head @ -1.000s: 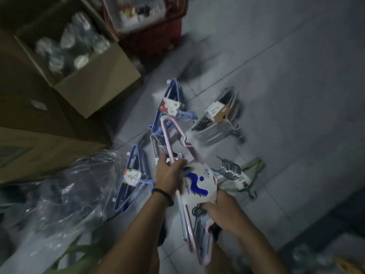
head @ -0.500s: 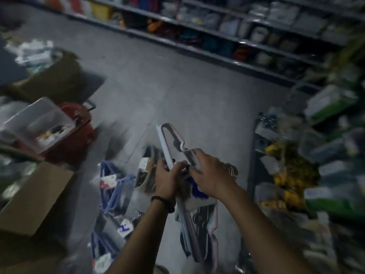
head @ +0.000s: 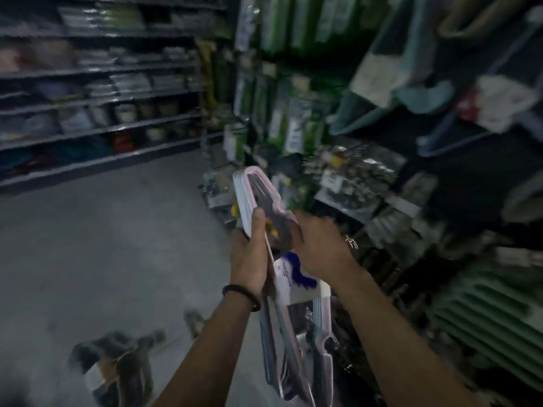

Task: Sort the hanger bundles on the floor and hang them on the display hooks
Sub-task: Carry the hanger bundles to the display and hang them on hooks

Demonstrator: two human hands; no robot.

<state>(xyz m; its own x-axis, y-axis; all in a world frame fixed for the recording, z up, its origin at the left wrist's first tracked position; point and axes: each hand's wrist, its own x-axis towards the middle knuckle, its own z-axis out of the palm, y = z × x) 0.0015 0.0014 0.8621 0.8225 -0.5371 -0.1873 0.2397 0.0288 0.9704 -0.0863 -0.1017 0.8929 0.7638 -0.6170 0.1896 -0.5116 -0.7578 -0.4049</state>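
Observation:
A bundle of pastel pink and blue hangers (head: 295,324) with a white and blue paper label stands upright between my hands, its top end raised toward the display. My left hand (head: 249,254) grips the bundle's left edge, thumb up along the frame. From the right, my right hand (head: 318,245) curls round the bundle near its metal hooks (head: 352,241). Another hanger bundle (head: 117,368) lies on the floor at the lower left, blurred. The display wall (head: 346,177) with hanging packets stands just ahead on the right.
Long store shelves (head: 97,113) full of goods run along the far left. Grey floor (head: 102,245) lies open between them and me. Green packets (head: 282,113) and cloths (head: 440,69) hang on the right. A green ribbed item (head: 493,312) sits low at right.
The view has swung up and right from the floor pile to the display wall. Both hands have kept hold of the pastel bundle and carried it upward; the floor bundles dropped to the lower left.

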